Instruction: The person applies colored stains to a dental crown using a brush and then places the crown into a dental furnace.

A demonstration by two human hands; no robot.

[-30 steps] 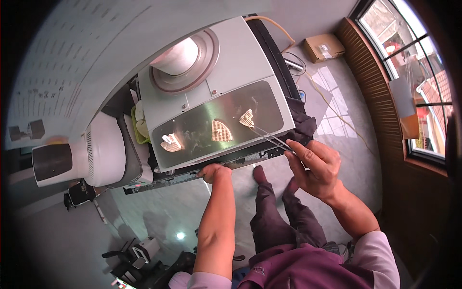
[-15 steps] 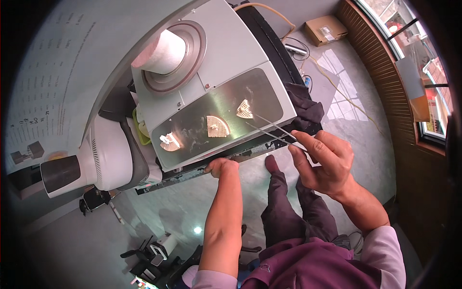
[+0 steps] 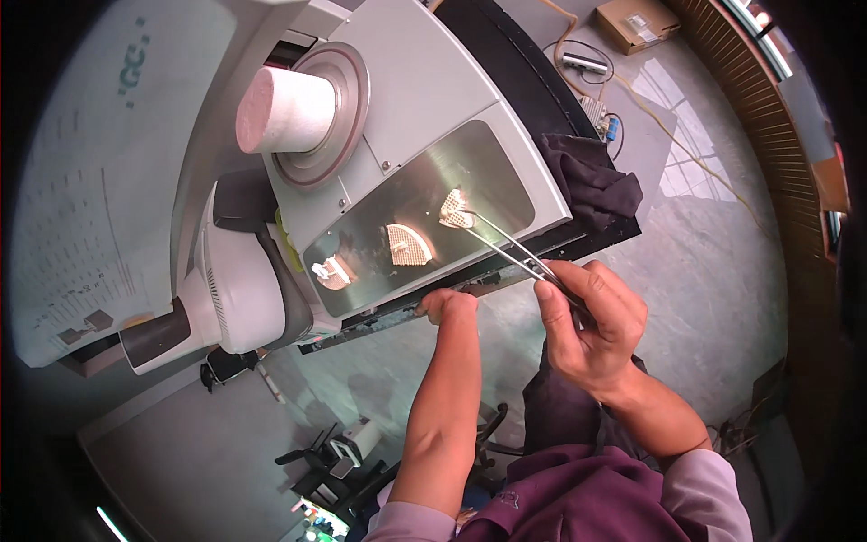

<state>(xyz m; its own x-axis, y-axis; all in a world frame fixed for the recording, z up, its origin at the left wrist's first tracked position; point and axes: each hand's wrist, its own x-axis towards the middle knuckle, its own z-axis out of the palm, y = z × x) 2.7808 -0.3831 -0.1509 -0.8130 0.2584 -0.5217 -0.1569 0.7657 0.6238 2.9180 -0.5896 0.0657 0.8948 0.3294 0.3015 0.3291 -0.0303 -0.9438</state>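
Right hand (image 3: 591, 330) (tweezers (image 3: 506, 246) pinched); brown box (image 3: 638, 22) on floor.

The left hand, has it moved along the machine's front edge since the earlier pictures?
No. The left hand rests on the front edge of the steel plate, below the middle honeycomb tray, same as before; only the camera shifted.

I've got a single view, from the head camera, looking steeply down over the grey machine (image 3: 424, 117) from close above. Its steel plate (image 3: 424, 203) sits just above frame centre, edges bowing toward the rim. Below the machine both forearms enter from the bottom edge, and the tiled floor (image 3: 713, 235) shows to the machine's right.
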